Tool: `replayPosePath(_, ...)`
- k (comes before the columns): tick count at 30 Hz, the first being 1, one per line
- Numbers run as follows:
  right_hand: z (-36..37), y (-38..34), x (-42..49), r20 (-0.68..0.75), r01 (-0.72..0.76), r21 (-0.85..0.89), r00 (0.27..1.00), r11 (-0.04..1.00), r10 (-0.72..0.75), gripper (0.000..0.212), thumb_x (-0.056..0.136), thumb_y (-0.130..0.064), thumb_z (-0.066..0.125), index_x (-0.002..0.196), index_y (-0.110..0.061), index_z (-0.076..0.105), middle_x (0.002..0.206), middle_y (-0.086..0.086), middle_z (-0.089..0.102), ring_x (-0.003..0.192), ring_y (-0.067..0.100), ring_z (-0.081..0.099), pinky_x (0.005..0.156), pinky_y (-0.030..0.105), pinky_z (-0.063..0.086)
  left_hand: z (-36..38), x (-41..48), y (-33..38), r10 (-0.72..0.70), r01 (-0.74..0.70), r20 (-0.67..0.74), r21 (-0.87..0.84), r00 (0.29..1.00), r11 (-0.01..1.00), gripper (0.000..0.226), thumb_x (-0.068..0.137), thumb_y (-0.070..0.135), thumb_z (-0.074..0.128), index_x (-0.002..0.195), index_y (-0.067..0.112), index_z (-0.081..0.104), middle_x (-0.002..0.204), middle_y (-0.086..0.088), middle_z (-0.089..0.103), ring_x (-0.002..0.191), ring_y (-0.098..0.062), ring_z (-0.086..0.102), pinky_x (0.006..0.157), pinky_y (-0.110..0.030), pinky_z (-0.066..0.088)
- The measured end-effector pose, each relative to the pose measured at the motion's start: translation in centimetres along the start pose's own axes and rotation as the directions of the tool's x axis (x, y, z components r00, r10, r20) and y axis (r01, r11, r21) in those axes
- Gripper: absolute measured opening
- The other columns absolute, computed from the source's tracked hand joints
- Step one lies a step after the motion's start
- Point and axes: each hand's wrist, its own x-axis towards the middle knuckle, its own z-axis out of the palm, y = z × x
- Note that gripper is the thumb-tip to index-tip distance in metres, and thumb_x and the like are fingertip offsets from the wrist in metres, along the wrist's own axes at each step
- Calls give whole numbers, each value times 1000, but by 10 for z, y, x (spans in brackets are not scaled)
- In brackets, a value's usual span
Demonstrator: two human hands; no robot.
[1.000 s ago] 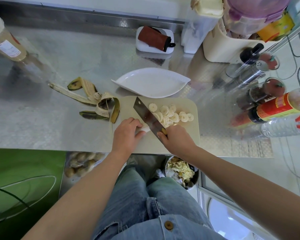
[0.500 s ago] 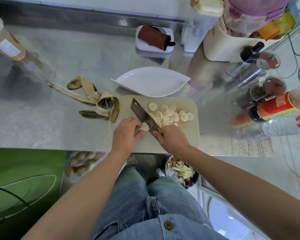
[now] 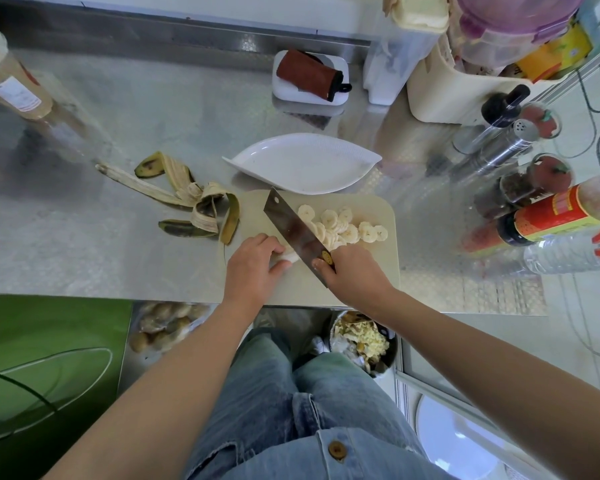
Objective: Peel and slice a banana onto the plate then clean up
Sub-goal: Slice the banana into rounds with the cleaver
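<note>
On the cutting board (image 3: 383,207), left hand (image 3: 253,270) curls over the last banana stub (image 3: 290,258), right hand (image 3: 355,277) grips the cleaver (image 3: 293,230) against it; slices (image 3: 340,225) heaped beside the blade, none on the white plate (image 3: 302,164), peel (image 3: 187,199) uncleared on the counter (image 3: 84,254).

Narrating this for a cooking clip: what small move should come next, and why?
Probably cut another slice with the knife: the right hand holds its blade beside the short banana stub that the left hand pins on the board. Slices are piled beyond the blade, and the plate holds none yet.
</note>
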Motion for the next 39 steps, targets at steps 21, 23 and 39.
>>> replayPosePath(21, 2, -2, -3, -43, 5, 59, 999, 998, -2, 51, 98, -35, 45, 52, -17, 31, 51, 2, 35, 53, 24, 40, 54, 33, 31, 0, 2, -3, 3, -3, 8, 5, 1000, 1000, 22, 78, 23, 75, 95, 12, 65, 96, -2, 63, 87, -17, 54, 69, -24, 40)
replayPosePath(23, 0, -2, -4, -34, 7, 49, 999, 999, -6, 50, 98, -35, 46, 53, -17, 32, 52, 2, 36, 54, 24, 42, 54, 33, 32, 0, 2, -2, 0, 0, 10, 6, 1000, 1000, 23, 79, 24, 75, 96, 12, 65, 96, -2, 63, 87, -17, 54, 70, -24, 41)
replayPosePath(39, 21, -13, 1, 6, -23, 22, 1000, 999, 23, 39, 100, -33, 42, 67, -12, 42, 55, -1, 35, 59, 24, 45, 50, 30, 29, 2, 2, -2, -17, 17, -4, 7, 1000, 1000, 21, 79, 27, 75, 93, 14, 66, 93, 0, 63, 84, -16, 54, 70, -24, 42)
